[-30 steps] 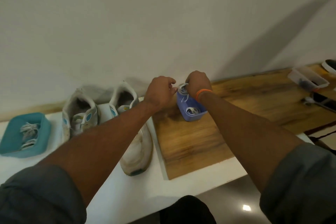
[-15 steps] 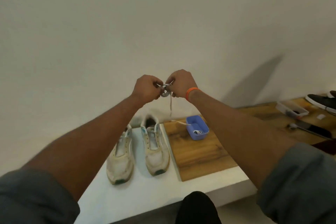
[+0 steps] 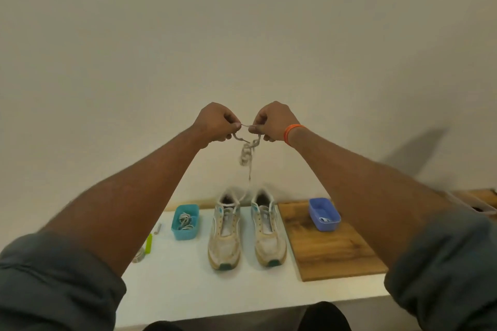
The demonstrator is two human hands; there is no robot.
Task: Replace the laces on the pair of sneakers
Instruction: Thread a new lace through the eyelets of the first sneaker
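Raised in front of the wall, my left hand (image 3: 216, 123) and my right hand (image 3: 273, 121) each pinch one part of a white lace (image 3: 247, 152). Its bunched coils hang between them and one end dangles toward the shoes. Two worn white sneakers stand side by side on the white table (image 3: 188, 285), toes toward me: the left sneaker (image 3: 225, 234) and the right sneaker (image 3: 267, 231). A blue-purple tray (image 3: 324, 213) sits on the wooden board with a little white lace left inside. A teal tray (image 3: 185, 222) holds a bundle of laces.
A wooden board (image 3: 330, 247) lies on the table's right part. A green marker-like item (image 3: 148, 243) and a small pale stick (image 3: 158, 228) lie left of the teal tray. A clear box (image 3: 478, 204) sits at the far right edge.
Both hands lifted the lace out of the blue-purple tray and rose in front of the wall. The coil has loosened and hangs longer now. The view has shifted, showing the teal tray again.
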